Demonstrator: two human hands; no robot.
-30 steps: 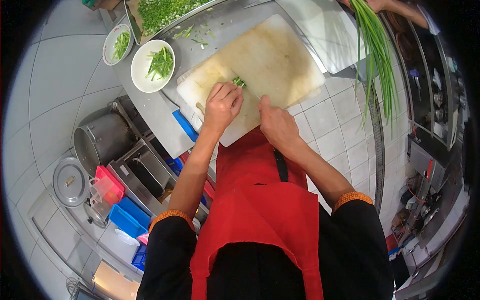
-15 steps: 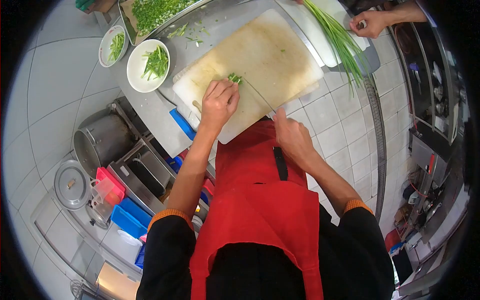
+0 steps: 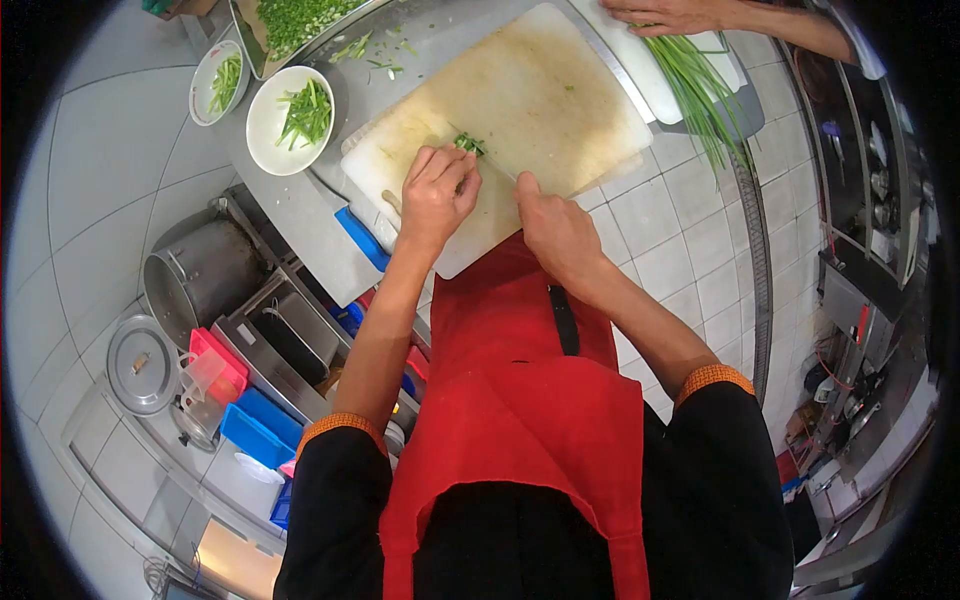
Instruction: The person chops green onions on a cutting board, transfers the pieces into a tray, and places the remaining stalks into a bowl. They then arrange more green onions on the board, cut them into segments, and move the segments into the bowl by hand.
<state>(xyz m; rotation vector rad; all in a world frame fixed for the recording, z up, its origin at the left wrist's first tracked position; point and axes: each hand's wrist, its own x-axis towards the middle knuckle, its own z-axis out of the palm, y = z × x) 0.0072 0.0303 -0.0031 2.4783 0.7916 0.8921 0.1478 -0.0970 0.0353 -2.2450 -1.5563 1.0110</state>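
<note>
On the pale cutting board point(image 3: 545, 90), my left hand point(image 3: 435, 195) is closed with its fingertips curled over a small bunch of chopped green onion point(image 3: 469, 144). My right hand point(image 3: 562, 232) is wrapped around the handle of a knife point(image 3: 498, 167), which the fist hides. The blade shows as a thin edge, its far end beside the cut pieces and close to my left fingertips. A white bowl point(image 3: 262, 125) with green onion lengths stands left of the board, and a smaller bowl point(image 3: 207, 90) of them sits beyond it.
A tray of finely chopped green onion point(image 3: 300, 25) lies at the top left. Near the board's left edge is a blue-handled knife point(image 3: 362, 240). At top right another person's hand point(image 3: 670, 15) rests by long green onions point(image 3: 690, 95) on a second board point(image 3: 645, 75).
My right hand has moved left and up with the knife, closer to my left hand. The other person's hand has shifted left onto the long green onions.
</note>
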